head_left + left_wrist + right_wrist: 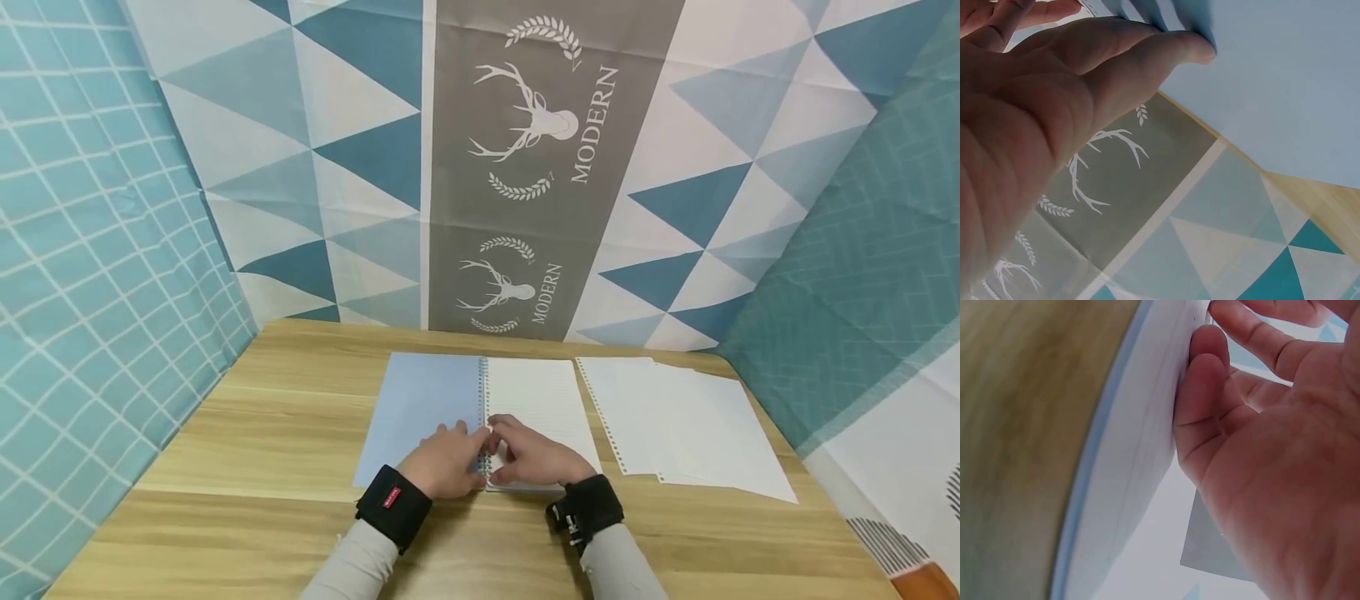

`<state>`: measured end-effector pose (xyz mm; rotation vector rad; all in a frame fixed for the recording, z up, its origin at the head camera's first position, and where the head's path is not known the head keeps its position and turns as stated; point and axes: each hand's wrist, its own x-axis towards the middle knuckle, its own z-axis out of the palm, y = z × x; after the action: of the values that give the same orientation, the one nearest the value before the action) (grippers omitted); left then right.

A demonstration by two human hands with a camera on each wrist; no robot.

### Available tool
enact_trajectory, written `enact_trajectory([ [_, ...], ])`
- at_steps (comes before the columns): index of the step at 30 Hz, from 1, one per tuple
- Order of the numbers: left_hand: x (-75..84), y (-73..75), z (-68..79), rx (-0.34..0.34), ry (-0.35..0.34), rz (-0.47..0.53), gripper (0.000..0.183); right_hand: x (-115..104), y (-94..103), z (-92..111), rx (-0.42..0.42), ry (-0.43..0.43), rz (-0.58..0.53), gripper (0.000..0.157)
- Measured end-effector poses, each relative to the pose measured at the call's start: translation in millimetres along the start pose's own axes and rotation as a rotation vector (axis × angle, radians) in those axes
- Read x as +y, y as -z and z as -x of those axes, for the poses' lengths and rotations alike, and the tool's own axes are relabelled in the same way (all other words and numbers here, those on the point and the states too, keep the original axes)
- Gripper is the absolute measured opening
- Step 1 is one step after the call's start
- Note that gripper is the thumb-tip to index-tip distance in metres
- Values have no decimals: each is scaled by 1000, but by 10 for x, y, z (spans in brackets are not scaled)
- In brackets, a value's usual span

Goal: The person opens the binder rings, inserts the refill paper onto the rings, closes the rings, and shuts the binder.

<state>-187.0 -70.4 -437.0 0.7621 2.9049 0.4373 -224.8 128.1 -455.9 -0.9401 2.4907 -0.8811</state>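
A spiral-bound notebook lies open on the table, its light blue cover (pixel 423 392) to the left and a lined white page (pixel 536 387) to the right. My left hand (pixel 444 460) rests on the cover beside the wire spiral (pixel 483 387), its fingers fairly straight in the left wrist view. Across the spiral, my right hand (pixel 536 457) touches the lined page with bent fingers (pixel 1200 394). The fingertips of both hands come close together at the spiral. Whether the right fingers pinch the page or wire is hidden.
Several loose white sheets (pixel 690 425) with punched edges overlap to the right of the notebook. The wooden table (pixel 247 450) ends at a patterned cloth backdrop (pixel 367 167) behind and at the sides. Black bands (pixel 393 508) circle both wrists.
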Motion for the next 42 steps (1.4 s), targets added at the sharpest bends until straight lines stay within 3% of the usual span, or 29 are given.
enact_trajectory([
  [9,-22,32,-3,37,-73,-22,32,-25,25,-11,-10,-23,9,31],
  [29,-53,38,-48,56,-84,12,30,-4,11,-35,4,-51,23,33],
  [42,-94,5,-78,84,-92,0,30,-71,-29,-88,66,-102,25,35],
])
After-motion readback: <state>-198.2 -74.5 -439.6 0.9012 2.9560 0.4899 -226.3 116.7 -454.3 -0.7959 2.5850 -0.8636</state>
